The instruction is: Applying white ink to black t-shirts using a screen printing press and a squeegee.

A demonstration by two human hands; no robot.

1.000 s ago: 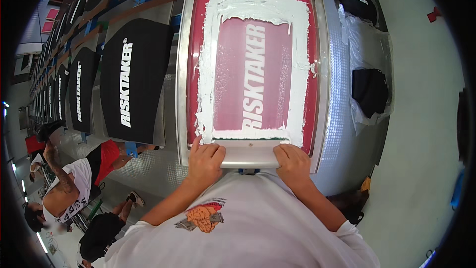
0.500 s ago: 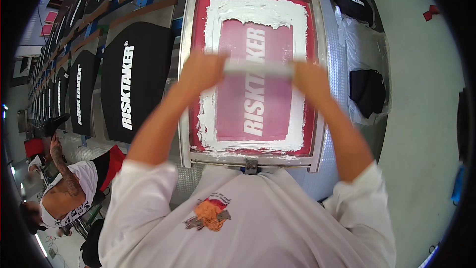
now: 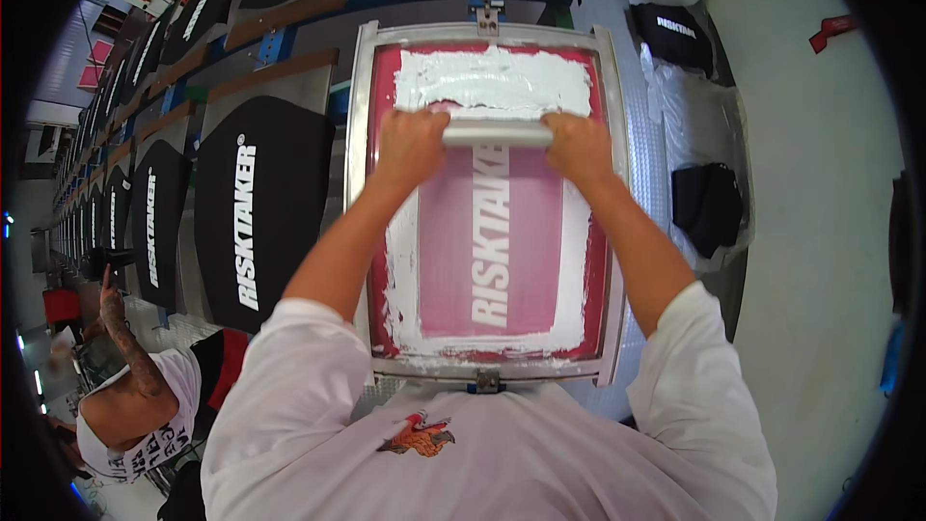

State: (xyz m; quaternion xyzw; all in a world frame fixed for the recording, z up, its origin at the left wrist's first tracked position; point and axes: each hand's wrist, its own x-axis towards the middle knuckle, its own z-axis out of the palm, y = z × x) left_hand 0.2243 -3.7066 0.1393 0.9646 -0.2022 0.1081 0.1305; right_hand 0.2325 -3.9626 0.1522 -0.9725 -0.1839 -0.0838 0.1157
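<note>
A pale squeegee [image 3: 497, 134] lies crosswise over the far part of a silk screen, gripped at both ends. My left hand [image 3: 415, 147] is closed round its left end, and my right hand [image 3: 581, 147] is closed round the right end. The screen has a metal frame [image 3: 617, 183] and pink mesh [image 3: 439, 251] with large lettering running lengthwise. Thick white ink [image 3: 482, 77] is heaped beyond the squeegee and smeared along the sides and near edge. The squeegee's lower edge is hidden from me.
Black printed fabric panels [image 3: 289, 222] lie on boards in rows to the left. A co-worker [image 3: 145, 396] with a raised arm is at the lower left. Black fabric pieces [image 3: 707, 207] and clear plastic lie along the right side. Metal clamps [image 3: 487, 21] sit at the frame's ends.
Both hands have moved the squeegee away from me, toward the frame's far end, up against the heaped white ink. My view has shifted, so the screen appears lower.
</note>
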